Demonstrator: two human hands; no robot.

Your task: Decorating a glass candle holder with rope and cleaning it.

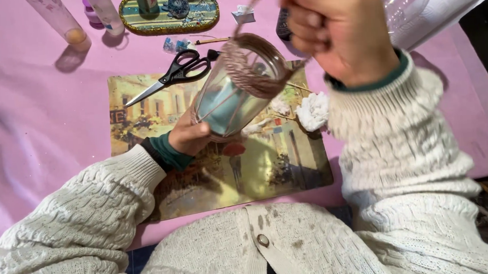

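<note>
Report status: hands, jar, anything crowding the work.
Left hand grips the glass jar, tilted above the picture mat. Right hand raised by the rim, pulling a thin cord. Scissors and white wad lie nearby, apart from it.

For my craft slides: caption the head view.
Left hand holds a glass jar while the right hand pulls cord at its rim, above a picture placemat.
</note>
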